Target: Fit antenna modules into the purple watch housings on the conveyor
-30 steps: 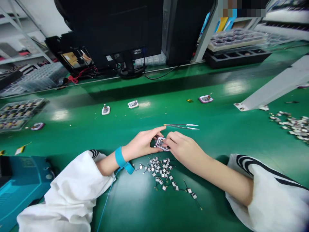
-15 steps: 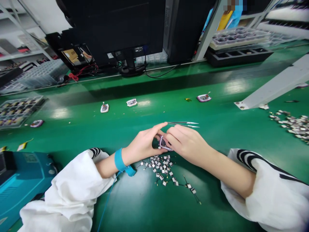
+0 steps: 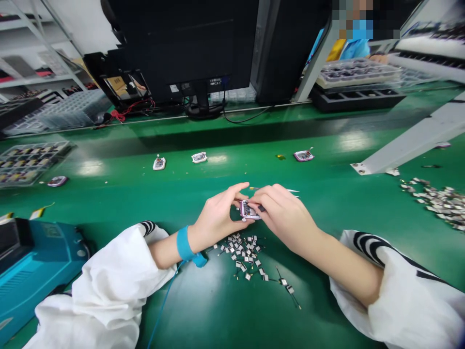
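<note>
My left hand [image 3: 218, 213] holds a small open device housing [image 3: 250, 210] by its edges, thumb below and fingers behind. The housing has a purple-white rim and a circuit board inside. The fingertips of my right hand [image 3: 285, 215] are pinched over its right side, on a small black piece [image 3: 261, 208] whose kind I cannot make out. Tweezers [image 3: 293, 190] lie beyond my right hand, partly hidden by it, with their tips to the right. Below my hands lies a pile of small silver square modules [image 3: 247, 252] with short black cables.
More open housings [image 3: 159, 163] stand across the green bench [image 3: 203, 310]. A heap of metal parts [image 3: 439, 201] lies right, by a grey post [image 3: 410, 133]. A teal machine [image 3: 39, 271] is at left, a parts tray [image 3: 31, 162] behind it. A monitor [image 3: 189, 48] stands at the back.
My right hand has opened up a little from the housing, so more of the board and the black piece show. The housing stays in my left hand. The view has tilted slightly.
</note>
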`<state>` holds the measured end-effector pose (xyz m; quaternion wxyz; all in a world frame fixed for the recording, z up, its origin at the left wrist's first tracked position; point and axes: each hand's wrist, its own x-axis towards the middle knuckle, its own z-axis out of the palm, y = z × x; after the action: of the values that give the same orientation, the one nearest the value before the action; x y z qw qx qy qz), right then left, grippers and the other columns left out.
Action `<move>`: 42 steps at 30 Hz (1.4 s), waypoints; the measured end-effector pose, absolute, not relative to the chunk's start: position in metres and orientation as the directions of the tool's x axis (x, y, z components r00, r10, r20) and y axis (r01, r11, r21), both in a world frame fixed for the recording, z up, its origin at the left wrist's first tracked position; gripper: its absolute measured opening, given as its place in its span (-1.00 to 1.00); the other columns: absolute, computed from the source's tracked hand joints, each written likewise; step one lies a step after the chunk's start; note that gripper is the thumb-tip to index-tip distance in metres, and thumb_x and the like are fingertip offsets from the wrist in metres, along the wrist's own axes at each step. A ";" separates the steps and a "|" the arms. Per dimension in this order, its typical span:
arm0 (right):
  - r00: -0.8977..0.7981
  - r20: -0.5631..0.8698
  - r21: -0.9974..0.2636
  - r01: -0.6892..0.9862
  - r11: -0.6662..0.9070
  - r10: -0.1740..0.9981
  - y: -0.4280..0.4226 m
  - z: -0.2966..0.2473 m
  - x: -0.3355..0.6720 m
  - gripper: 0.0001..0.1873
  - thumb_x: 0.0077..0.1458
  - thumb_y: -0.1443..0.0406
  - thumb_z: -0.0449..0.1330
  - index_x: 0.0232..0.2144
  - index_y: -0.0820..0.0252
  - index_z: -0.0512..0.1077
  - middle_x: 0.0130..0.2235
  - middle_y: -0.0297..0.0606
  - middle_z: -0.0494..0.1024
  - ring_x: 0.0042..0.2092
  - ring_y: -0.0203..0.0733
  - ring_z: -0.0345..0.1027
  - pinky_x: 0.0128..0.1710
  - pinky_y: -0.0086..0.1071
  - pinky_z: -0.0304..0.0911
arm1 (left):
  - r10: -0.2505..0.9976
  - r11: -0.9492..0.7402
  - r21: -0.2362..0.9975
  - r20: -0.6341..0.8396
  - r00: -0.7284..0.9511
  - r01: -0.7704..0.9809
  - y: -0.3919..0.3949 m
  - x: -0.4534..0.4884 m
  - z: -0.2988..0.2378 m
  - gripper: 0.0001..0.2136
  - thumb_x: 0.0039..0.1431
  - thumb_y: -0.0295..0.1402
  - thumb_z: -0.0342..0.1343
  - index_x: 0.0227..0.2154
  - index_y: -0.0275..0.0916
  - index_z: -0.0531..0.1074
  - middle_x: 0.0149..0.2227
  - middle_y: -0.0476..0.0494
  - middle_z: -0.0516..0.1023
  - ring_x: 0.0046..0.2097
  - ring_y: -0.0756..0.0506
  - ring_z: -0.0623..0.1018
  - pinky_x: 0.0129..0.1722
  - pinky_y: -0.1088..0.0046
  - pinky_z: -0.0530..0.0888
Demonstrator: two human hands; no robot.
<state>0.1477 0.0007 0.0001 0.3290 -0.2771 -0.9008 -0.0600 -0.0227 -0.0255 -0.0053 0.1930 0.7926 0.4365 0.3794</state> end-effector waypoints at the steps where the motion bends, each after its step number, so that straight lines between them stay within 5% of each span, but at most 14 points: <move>1: -0.619 0.638 -0.100 0.523 0.846 0.458 0.002 0.000 0.147 -0.90 0.06 0.40 0.04 -0.44 0.30 0.35 -0.40 -0.21 0.44 -0.35 -0.27 0.22 -0.36 -0.39 0.22 | 0.841 -0.541 0.651 0.435 0.322 0.533 -0.026 -0.023 -0.004 -0.40 -0.14 -0.44 0.23 -0.01 -0.22 0.11 -0.24 -0.04 0.48 -0.30 0.04 0.51 -0.20 0.51 0.46; 11: -0.548 0.705 -0.204 0.451 0.869 0.450 0.009 -0.002 0.146 -0.91 0.03 0.39 0.10 -0.49 0.27 0.35 -0.47 -0.29 0.37 -0.38 -0.36 0.20 -0.40 -0.48 0.19 | 0.863 -0.505 0.731 0.419 0.282 0.459 -0.029 -0.023 -0.003 -0.47 -0.13 -0.36 0.23 -0.07 -0.21 0.18 -0.26 -0.02 0.50 -0.30 0.03 0.51 -0.21 0.52 0.47; 15: -0.641 0.664 -0.077 0.453 0.888 0.385 0.004 0.000 0.149 -0.81 0.05 0.38 0.07 -0.59 0.27 0.33 -0.48 -0.27 0.36 -0.42 -0.34 0.10 -0.42 -0.45 0.13 | 0.872 -0.489 0.731 0.411 0.265 0.476 -0.034 -0.022 -0.007 -0.53 -0.12 -0.33 0.23 -0.11 -0.21 0.23 -0.24 -0.06 0.50 -0.20 -0.04 0.50 -0.12 0.40 0.44; 21: -0.738 0.622 0.093 0.402 0.911 0.262 -0.008 0.025 0.150 -0.81 0.07 0.40 0.03 -0.54 0.28 0.37 -0.48 -0.24 0.35 -0.41 -0.30 0.07 -0.43 -0.44 0.08 | 0.879 -0.478 0.754 0.403 0.257 0.452 -0.050 -0.024 0.007 -0.42 -0.17 -0.36 0.24 -0.04 -0.22 0.15 -0.26 -0.05 0.50 -0.29 0.00 0.52 -0.22 0.49 0.49; 32: -0.903 0.420 0.413 0.097 0.905 -0.096 -0.016 0.078 0.107 -0.87 0.00 0.48 0.04 -0.52 0.33 0.35 -0.50 -0.23 0.32 -0.42 -0.25 0.15 -0.46 -0.39 0.10 | 0.884 -0.436 0.764 0.462 0.067 0.476 -0.082 -0.042 0.034 -0.40 -0.20 -0.45 0.23 -0.04 -0.24 0.15 -0.30 -0.03 0.48 -0.30 0.01 0.50 -0.21 0.47 0.48; 38: -0.943 0.261 0.380 -0.094 0.920 -0.205 -0.004 0.078 0.086 -0.88 0.00 0.46 0.07 -0.41 0.29 0.40 -0.37 -0.22 0.42 -0.30 -0.27 0.25 -0.30 -0.38 0.20 | 0.921 -0.341 0.808 0.388 0.002 0.480 -0.080 -0.058 0.019 -0.41 -0.26 -0.43 0.28 -0.10 -0.23 0.20 -0.28 -0.03 0.50 -0.29 -0.01 0.52 -0.26 0.50 0.49; 42: -0.954 0.286 0.273 -0.010 0.962 -0.091 0.038 0.071 0.054 -0.84 0.09 0.38 0.02 -0.31 0.20 0.39 -0.34 -0.26 0.41 -0.30 -0.30 0.26 -0.35 -0.40 0.22 | 0.912 -0.184 0.814 0.351 -0.214 0.550 -0.056 -0.103 0.008 -0.43 -0.17 -0.37 0.28 -0.06 -0.27 0.19 -0.28 -0.05 0.48 -0.27 -0.01 0.51 -0.23 0.43 0.49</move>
<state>0.0540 0.0376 0.0707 0.1498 0.0258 -0.9790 -0.1357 -0.1026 -0.0562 0.0084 0.1869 0.5985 0.6106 0.4837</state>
